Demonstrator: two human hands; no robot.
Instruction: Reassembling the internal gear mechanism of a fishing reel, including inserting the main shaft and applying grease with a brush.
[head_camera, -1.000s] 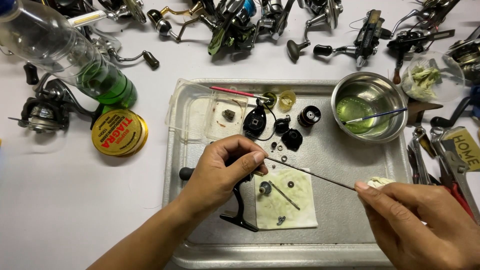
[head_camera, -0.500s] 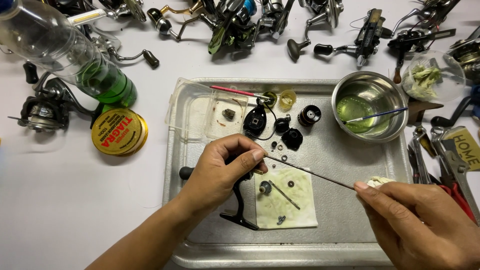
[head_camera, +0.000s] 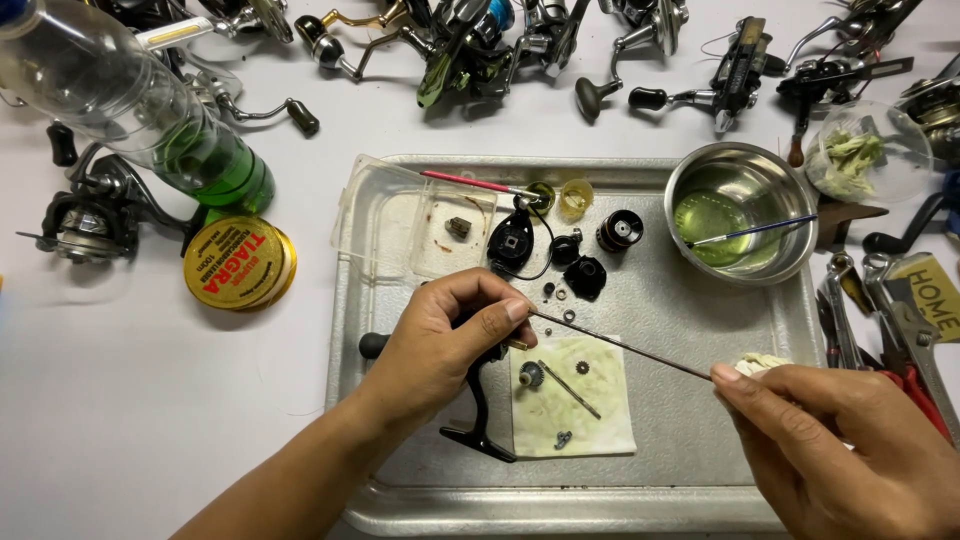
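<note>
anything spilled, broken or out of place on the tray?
Nothing spilled. The plastic bottle lies on its side off the tray, green liquid pooled inside. The white cloth is green-stained under small parts. Left hand grips a black reel body; right hand holds a thin rod.

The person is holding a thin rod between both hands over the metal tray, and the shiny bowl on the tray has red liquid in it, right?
Not quite. The head view shows the liquid in the metal bowl is green, not red. The rest holds: the left hand and right hand hold a thin rod over the metal tray.
</note>
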